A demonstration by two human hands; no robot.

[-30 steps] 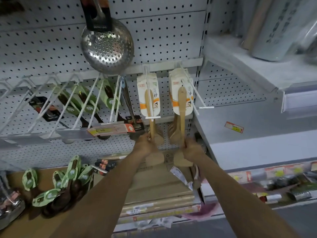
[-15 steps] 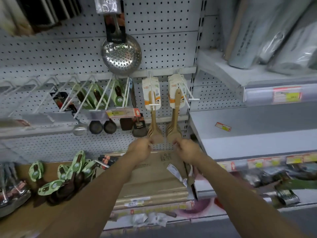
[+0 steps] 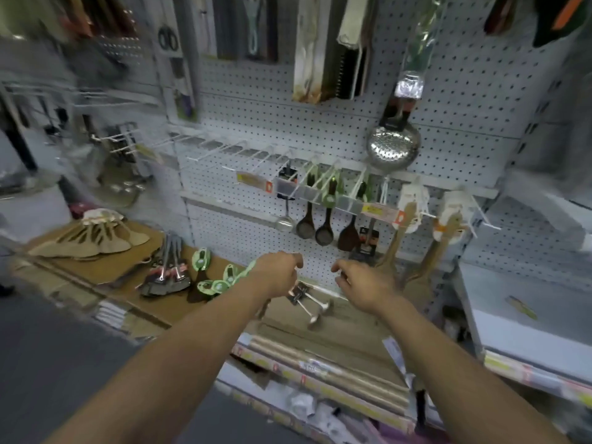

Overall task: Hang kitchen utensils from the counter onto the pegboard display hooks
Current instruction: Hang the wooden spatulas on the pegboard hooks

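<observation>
Both hands empty, loosely curled, hovering over counter (image 3: 105, 267) front of pegboard (image 3: 320, 123).
Left hand (image 3: 277, 275) above green-carded utensils (image 3: 221, 283); right hand (image 3: 365, 285) near hung wooden spatulas (image 3: 426, 267). Wooden spatula pile (image 3: 93, 240) and steel-handled tools (image 3: 166, 274) on counter, far left. Hook row (image 3: 243, 152) upper left unfilled. Motion blur at edges.

left hand (image 3: 278, 274), right hand (image 3: 365, 285), empty, fingers loosely curled
</observation>
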